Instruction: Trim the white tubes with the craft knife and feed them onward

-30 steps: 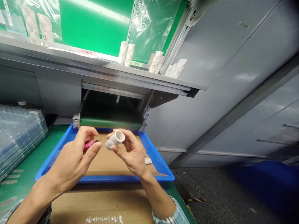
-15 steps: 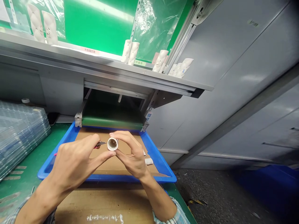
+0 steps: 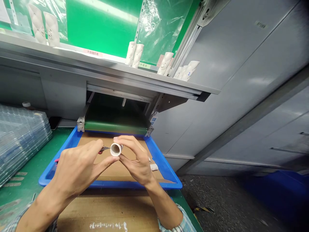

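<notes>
**Knife tip at rim of white tube**

I read the left hand (image 3: 74, 164) pinched narrow on a pink-handled craft knife (image 3: 105, 148), the handle mostly hidden by the fingers and the small blade pointing right. The right hand (image 3: 137, 161) curls fingers and thumb around a white tube (image 3: 116, 149), open end facing me, held above a blue tray (image 3: 108, 184) lined with a cardboard sheet (image 3: 96, 141). The blade tip sits at the tube's rim; I cannot tell whether they touch. A small white piece (image 3: 154, 167) lies on the cardboard near the tray's right wall. Above, white moulded parts (image 3: 131, 54) stand on a metal shelf (image 3: 96, 72). Left of the tray is a stack of clear plastic trays (image 3: 21, 138).
</notes>
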A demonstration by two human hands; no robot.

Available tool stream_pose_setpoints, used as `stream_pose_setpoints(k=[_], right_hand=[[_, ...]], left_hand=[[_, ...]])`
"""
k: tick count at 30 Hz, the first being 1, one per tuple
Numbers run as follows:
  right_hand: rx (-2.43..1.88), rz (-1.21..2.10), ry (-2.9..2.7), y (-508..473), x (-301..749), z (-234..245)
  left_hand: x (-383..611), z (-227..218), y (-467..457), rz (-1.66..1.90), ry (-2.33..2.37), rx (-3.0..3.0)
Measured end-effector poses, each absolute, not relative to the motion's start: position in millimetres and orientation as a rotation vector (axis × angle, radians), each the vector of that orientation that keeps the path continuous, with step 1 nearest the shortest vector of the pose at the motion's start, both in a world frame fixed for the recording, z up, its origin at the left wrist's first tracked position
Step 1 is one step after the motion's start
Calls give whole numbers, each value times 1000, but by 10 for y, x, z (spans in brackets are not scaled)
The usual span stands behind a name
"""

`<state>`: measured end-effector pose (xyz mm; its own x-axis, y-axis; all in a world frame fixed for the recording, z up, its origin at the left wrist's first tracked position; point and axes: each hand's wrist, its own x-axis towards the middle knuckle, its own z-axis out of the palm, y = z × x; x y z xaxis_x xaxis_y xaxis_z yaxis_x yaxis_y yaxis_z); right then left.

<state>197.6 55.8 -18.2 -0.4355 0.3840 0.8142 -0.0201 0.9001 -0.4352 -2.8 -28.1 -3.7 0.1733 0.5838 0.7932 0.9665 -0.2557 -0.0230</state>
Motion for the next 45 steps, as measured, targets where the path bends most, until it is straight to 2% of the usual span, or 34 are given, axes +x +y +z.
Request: stream_pose_setpoints(k=[15,20,23,28,36,40,45], right_hand=[[-272,384,-1988,552,1992,-169],[-296,437,-1993,550,1975,-185],[-367,581,-1930,528,1944,-216],[-410,1081,-1687,557,1910,-247],[-423,1472,-1548,623,1861,-225],[-427,1505,-1699,621,1837,-229],[-412,1353,-1785,614,1832,-243]], left_hand=[[4,4,-302,-826,-1432,-1939],[6,-7,-299,-928,-1442,-2077],[-30,-15,-292,-1067,-1444,-2160],[-68,-26,-250,-1246,-1462,-2294],[-15,-136,-184,-1047,-1090,-2228],[-40,-80,-243,-1223,-1081,-2194],[-74,-34,-292,-1293,-1076,-2199]])
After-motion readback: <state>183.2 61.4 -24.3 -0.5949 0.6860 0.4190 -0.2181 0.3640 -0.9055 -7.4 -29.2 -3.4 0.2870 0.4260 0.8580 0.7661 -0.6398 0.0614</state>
